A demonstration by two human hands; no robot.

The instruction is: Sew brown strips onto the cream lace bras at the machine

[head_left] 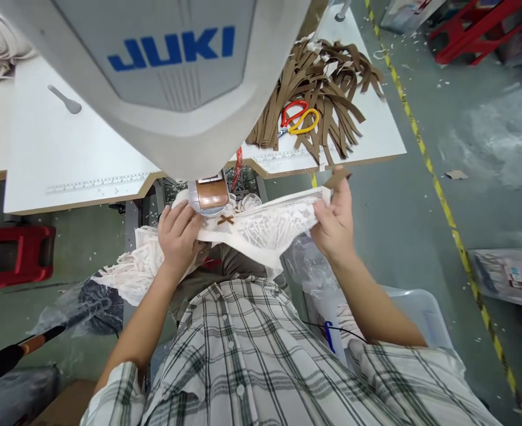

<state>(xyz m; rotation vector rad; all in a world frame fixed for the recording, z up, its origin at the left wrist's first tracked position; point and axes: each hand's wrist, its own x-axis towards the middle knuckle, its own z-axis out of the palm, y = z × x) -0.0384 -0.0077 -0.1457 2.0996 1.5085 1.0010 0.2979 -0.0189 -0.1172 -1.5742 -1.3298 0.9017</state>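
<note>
A white lace bra (265,228) with a small brown bow stretches between my hands in front of the sewing machine (176,100). My left hand (179,236) is closed on its left part, close beside the brown-and-clear plate (212,194) under the machine head. At the other end, my right hand (335,228) pinches the upper corner of the fabric. Between thumb and fingers of that hand a short brown strap (338,177) also shows, at the bra's tip. What lies under the machine head is hidden.
Brown straps (327,89) lie heaped on the white table (92,160) at right, with red-and-yellow-handled scissors (303,118) on top. White lace pieces (132,263) hang at my left. A red stool (16,254) stands left; a clear plastic bin (416,307) is by my right arm.
</note>
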